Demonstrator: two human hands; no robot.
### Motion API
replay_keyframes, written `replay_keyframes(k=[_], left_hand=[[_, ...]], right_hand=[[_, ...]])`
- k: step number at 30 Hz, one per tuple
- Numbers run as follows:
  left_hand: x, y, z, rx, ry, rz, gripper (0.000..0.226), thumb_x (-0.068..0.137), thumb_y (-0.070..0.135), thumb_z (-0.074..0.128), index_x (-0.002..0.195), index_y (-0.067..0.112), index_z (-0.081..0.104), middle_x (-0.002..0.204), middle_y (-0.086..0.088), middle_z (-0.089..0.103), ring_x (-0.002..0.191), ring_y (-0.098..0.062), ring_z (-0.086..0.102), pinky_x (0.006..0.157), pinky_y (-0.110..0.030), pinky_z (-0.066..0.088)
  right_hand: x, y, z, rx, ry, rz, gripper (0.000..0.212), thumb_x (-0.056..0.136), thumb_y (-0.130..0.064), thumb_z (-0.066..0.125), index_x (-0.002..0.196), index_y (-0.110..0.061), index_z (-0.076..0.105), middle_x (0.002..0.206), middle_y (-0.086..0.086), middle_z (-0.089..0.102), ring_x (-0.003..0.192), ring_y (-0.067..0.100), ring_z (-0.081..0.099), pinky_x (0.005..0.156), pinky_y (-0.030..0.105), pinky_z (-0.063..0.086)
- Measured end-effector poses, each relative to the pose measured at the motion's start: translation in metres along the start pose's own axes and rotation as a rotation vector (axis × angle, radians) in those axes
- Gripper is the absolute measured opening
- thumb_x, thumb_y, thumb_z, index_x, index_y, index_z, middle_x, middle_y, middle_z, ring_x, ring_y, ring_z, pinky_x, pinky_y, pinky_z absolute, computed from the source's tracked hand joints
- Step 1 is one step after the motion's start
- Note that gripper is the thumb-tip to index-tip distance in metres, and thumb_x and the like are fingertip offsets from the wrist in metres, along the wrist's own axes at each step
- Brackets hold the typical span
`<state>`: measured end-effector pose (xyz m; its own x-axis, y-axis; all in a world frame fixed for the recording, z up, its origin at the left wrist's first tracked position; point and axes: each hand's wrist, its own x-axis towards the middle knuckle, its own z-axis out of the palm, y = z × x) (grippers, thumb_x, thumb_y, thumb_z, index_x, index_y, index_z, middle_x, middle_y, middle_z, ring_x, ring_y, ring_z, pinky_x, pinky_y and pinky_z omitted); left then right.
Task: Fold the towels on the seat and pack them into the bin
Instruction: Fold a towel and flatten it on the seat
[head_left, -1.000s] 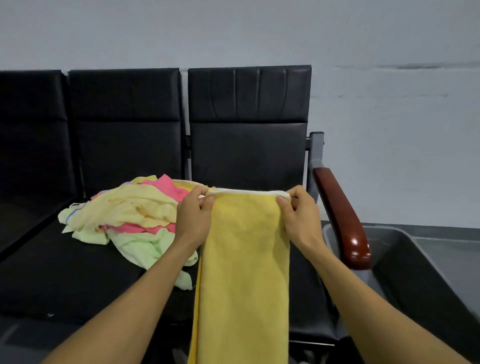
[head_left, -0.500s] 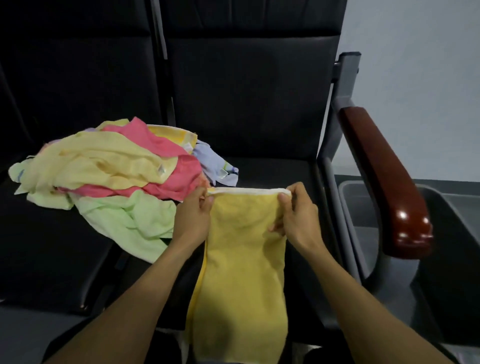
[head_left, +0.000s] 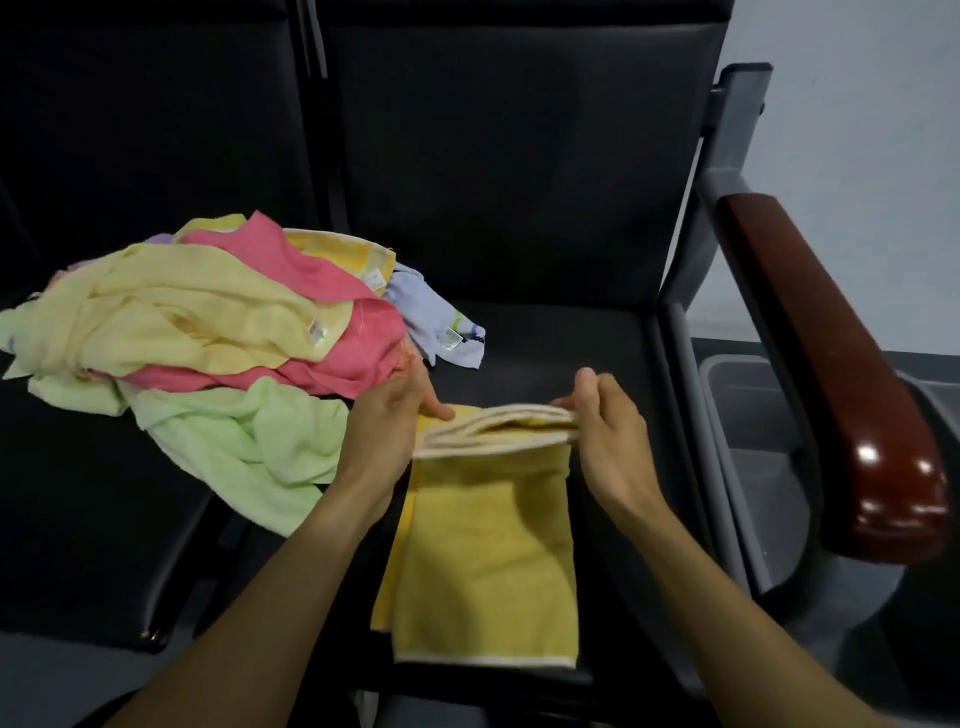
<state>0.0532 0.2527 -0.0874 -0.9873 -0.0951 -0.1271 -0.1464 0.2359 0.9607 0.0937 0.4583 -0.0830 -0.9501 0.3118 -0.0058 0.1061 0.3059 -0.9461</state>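
Towels in a loose heap (head_left: 208, 332) cover the left part of the black seat (head_left: 545, 338): pale yellow on top, pink under it, light green spilling toward the front edge, and a small lilac one (head_left: 436, 322) at the right end of the pile. Seat backs of the same black padding rise behind. To the right stands a grey frame with a glossy reddish-brown armrest (head_left: 831, 374), and beyond it, lower down, the grey bin (head_left: 753, 410), of which only the rim and part of the inside show.

On the front of the right-hand seat lies the yellow towel (head_left: 488, 545), its lower part flat toward the seat's front edge, its upper part lifted and doubled so that several white-edged layers show between the hands. The left hand (head_left: 387, 431) pinches the left end of that fold, thumb on top. The right hand (head_left: 608, 431) pinches the right end, with fingers curled round the stacked edges.
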Motion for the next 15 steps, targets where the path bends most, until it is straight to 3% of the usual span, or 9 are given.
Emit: replay_keyframes(k=[3,5,8,11,13,15], left_hand=[[-0.005,-0.005,-0.005,0.160,-0.059,0.021,0.018,0.097,0.016,0.062,0.081,0.010,0.069,0.076,0.003,0.075,0.076,-0.007,0.065,0.081,-0.029,0.046],[-0.007,-0.011,-0.007,0.260,-0.087,0.033,0.010,0.090,0.008,0.069,0.087,0.017,0.067,0.084,0.001,0.072,0.081,-0.008,0.065,0.079,-0.026,0.045],[-0.009,-0.022,-0.010,0.387,-0.177,-0.041,0.033,0.085,0.008,0.075,0.107,0.025,0.057,0.106,0.000,0.060,0.092,-0.015,0.062,0.073,-0.031,0.050],[-0.011,-0.028,-0.014,0.450,-0.299,-0.142,0.056,0.082,0.010,0.077,0.121,0.032,0.045,0.109,-0.007,0.057,0.095,-0.024,0.064,0.080,-0.038,0.056],[-0.013,-0.029,-0.016,0.463,-0.383,-0.196,0.058,0.082,0.011,0.077,0.124,0.033,0.043,0.107,-0.008,0.060,0.098,-0.025,0.064,0.088,-0.041,0.055],[-0.014,-0.033,-0.015,0.439,-0.439,-0.218,0.049,0.086,0.017,0.074,0.123,0.034,0.047,0.108,-0.003,0.062,0.100,-0.021,0.063,0.087,-0.038,0.055]], right_hand=[[0.002,0.012,-0.002,-0.094,-0.057,-0.008,0.009,0.097,-0.014,0.059,0.090,-0.014,0.055,0.087,-0.002,0.070,0.080,0.006,0.065,0.067,0.015,0.047],[0.002,0.020,-0.003,-0.234,-0.133,0.016,0.022,0.088,-0.002,0.066,0.097,-0.018,0.054,0.101,0.002,0.063,0.088,0.011,0.061,0.071,0.016,0.045],[-0.002,0.023,-0.004,-0.351,-0.302,0.158,0.043,0.083,-0.005,0.073,0.111,-0.028,0.050,0.119,0.004,0.047,0.095,0.016,0.057,0.083,0.028,0.052],[-0.007,0.026,-0.008,-0.388,-0.401,0.258,0.051,0.082,-0.010,0.078,0.116,-0.033,0.048,0.118,0.002,0.048,0.098,0.020,0.059,0.086,0.037,0.057],[-0.010,0.026,-0.007,-0.376,-0.464,0.288,0.045,0.083,-0.011,0.077,0.115,-0.031,0.051,0.111,0.000,0.055,0.096,0.017,0.060,0.081,0.035,0.056],[-0.013,0.027,-0.005,-0.374,-0.479,0.260,0.026,0.091,-0.018,0.071,0.111,-0.026,0.057,0.102,-0.004,0.057,0.088,0.010,0.058,0.069,0.023,0.049]])
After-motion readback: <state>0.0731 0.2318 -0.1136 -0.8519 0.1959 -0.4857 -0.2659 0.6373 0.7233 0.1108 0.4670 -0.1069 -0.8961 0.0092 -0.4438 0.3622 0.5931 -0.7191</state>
